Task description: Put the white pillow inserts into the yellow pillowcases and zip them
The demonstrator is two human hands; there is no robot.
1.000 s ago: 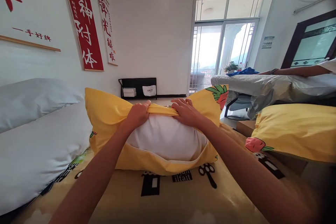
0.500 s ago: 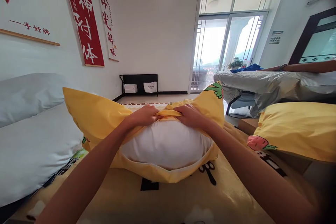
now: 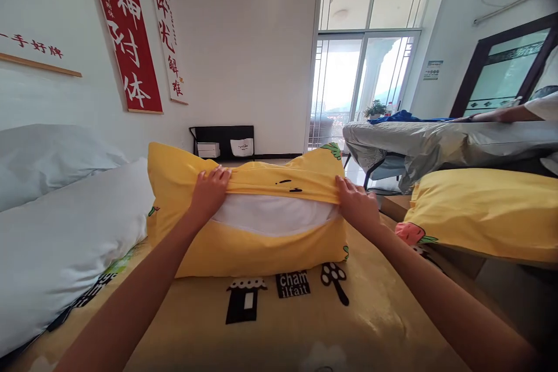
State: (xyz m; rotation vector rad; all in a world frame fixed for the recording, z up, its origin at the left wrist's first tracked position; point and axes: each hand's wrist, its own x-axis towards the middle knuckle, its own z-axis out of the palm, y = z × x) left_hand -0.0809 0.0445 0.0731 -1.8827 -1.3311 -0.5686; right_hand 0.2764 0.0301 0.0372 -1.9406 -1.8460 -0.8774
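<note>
L hand (image 3: 211, 190): bare, slim build
R hand (image 3: 360, 206): bare, same build approx.
L forearm (image 3: 146, 279): bare, tapers twd hand
R forearm (image 3: 427, 282): bare, dim nr elbow end
Wrists (image 3: 380, 231): both bare

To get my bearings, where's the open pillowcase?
The yellow pillowcase is just left of centre in the head view, on the blanket, held by the left hand and right hand.
</note>
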